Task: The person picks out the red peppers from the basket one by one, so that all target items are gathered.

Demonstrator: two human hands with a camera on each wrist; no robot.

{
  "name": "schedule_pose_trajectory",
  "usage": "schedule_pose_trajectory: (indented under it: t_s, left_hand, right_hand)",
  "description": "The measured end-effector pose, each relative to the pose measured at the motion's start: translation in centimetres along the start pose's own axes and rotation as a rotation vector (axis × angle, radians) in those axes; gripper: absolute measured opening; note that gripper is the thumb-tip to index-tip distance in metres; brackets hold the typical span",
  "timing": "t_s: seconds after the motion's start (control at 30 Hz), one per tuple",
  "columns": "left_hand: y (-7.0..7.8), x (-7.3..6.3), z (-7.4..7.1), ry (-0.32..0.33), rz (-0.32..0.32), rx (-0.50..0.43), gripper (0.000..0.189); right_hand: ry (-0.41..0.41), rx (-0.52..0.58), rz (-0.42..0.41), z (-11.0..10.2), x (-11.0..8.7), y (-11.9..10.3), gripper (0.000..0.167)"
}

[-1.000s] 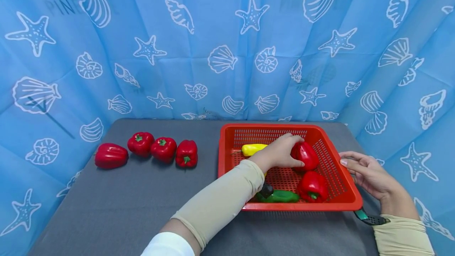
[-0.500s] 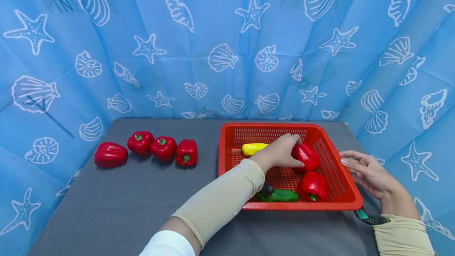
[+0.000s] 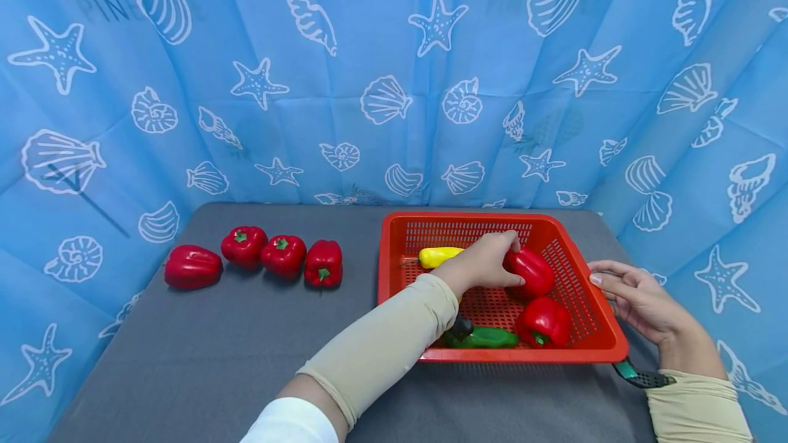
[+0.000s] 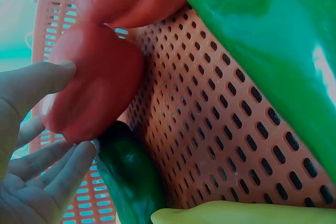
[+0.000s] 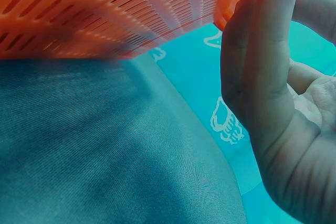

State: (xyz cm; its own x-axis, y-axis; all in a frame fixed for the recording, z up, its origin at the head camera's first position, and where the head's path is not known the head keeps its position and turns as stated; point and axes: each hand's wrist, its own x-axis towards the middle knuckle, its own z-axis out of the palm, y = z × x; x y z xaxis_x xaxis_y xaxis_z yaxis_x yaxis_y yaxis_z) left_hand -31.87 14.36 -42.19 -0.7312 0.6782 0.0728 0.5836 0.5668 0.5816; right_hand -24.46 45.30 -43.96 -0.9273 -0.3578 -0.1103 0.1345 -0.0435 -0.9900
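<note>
In the head view my left hand [image 3: 489, 262] reaches into a red plastic basket [image 3: 389, 258] and grips a red bell pepper [image 3: 534, 272] by the far right corner. The left wrist view shows the thumb on one side of this pepper [image 4: 100, 82] and fingertips at its lower end. A second red bell pepper [image 3: 544, 322] lies against it, nearer the front. Along the front wall is a green pepper [image 3: 489, 338]; a yellow pepper [image 3: 438, 258] lies towards the back, partly behind my arm. At the basket's right rim, my right hand [image 3: 640, 299] holds the edge with thumb and fingers.
Left of the basket, several red bell peppers [image 3: 284, 258] stand in a loose row on the grey cloth-covered table [image 3: 246, 340]. A dark green pepper [image 4: 128, 171] shows in the left wrist view. The blue patterned curtain [image 3: 369, 53] closes off the back and sides.
The gripped pepper has turned slightly under my left hand, and the red pepper in front of it has shifted a little to the right. My right hand stays at the rim.
</note>
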Motion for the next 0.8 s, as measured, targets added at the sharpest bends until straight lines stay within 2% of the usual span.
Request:
schedule_pose_trajectory:
  t_s: [0.17,0.43,0.8]
  left_hand:
    - [0.07,-0.1,-0.21,0.001,0.01,-0.004,0.045]
    - [0.11,0.01,-0.16,-0.022,-0.006,0.038,0.065]
    - [-0.11,0.03,0.0,-0.037,-0.011,0.04,0.061]
  right_hand:
    - [0.006,-0.009,0.001,-0.03,0.05,0.02,0.033]
    - [0.002,-0.007,-0.001,-0.1,0.06,-0.03,0.034]
    - [0.013,-0.012,0.001,-0.07,0.01,0.11,0.033]
